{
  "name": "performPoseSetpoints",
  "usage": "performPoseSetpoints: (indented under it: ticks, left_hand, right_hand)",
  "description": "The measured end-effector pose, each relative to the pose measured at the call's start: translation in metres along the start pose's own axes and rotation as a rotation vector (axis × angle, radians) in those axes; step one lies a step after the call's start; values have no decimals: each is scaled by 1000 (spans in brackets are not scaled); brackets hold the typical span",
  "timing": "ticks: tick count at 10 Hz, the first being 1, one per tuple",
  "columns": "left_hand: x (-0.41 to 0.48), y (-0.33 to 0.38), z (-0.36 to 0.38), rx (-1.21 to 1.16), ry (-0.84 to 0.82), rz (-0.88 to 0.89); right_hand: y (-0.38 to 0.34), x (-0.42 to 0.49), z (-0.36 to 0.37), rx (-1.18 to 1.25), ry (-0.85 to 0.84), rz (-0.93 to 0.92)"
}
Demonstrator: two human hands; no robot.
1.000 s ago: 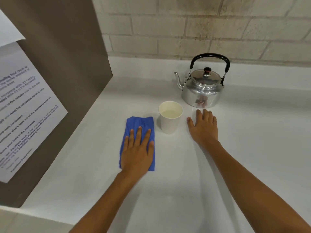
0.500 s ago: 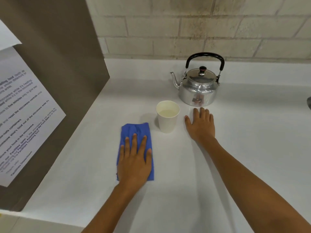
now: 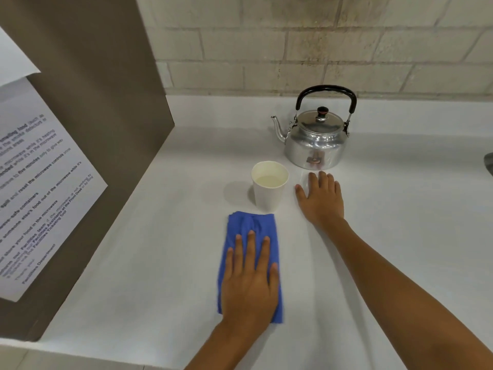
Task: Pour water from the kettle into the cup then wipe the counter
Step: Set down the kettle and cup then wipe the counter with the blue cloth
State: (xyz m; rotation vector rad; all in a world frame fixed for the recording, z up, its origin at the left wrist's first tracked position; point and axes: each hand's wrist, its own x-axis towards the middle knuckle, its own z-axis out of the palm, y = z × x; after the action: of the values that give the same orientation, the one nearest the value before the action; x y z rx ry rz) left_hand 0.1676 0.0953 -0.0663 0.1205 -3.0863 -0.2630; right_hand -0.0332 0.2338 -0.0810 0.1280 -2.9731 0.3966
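A silver kettle (image 3: 314,145) with a black handle stands upright at the back of the white counter (image 3: 400,222), spout pointing left. Just in front of it and to the left stands a white paper cup (image 3: 268,194) with water in it. My right hand (image 3: 321,200) lies flat on the counter between cup and kettle, fingers spread, holding nothing. A folded blue cloth (image 3: 250,222) lies in front of the cup. My left hand (image 3: 249,284) presses flat on the cloth's near half, covering it.
A brown panel (image 3: 106,102) with a printed paper notice (image 3: 40,196) walls off the counter's left side. A brick wall (image 3: 320,49) runs along the back. A dark object (image 3: 489,164) shows at the right edge. The counter's front edge lies near my left forearm.
My left hand has slid the blue cloth toward me, from beside the cup to in front of it. My right hand, the cup and the kettle have stayed put.
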Motion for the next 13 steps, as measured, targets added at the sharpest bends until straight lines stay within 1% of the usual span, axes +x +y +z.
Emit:
performPoseSetpoints:
  ticks: [1,2,3,4,5,6,7,8,9,10,11,12,13]
  left_hand:
    - [-6,8,2,32,-81,47]
    - [-6,18,-2,17,-179,28]
    - [-3,20,-10,-64,-203,49]
    - [13,-16,-9,-282,-33,133]
    - [44,-65,-15,-325,41,69]
    - [74,-94,-20,-208,-4,5]
    - [90,-97,-10,-158,-66,7]
    - [93,-93,2,-96,-79,10]
    - [93,-95,7,-63,-56,6]
    - [93,-97,8,-67,-53,13]
    - [94,-98,8,-40,-33,26]
    - [92,-97,8,-47,-23,27]
    - [91,-94,8,-47,-23,20]
  right_hand:
    - [1,0,0,-5,-6,1]
    - [1,0,-4,27,-15,1]
    - [-3,-6,-13,127,21,-2]
    - [-10,-22,-29,240,102,34]
    - [-27,-61,-40,299,118,33]
    - [-55,-113,-36,280,-19,-14]
    - [-85,-151,-23,234,-111,-30]
    - [-109,-168,-12,83,-98,-56]
    - [-112,-171,-8,8,-121,-57]
    - [-101,-179,-9,21,-176,-145]
    - [-71,-185,-18,-36,-122,-211]
    - [-20,-166,-30,-79,-63,-121]
    - [8,-121,-33,-79,-108,27]
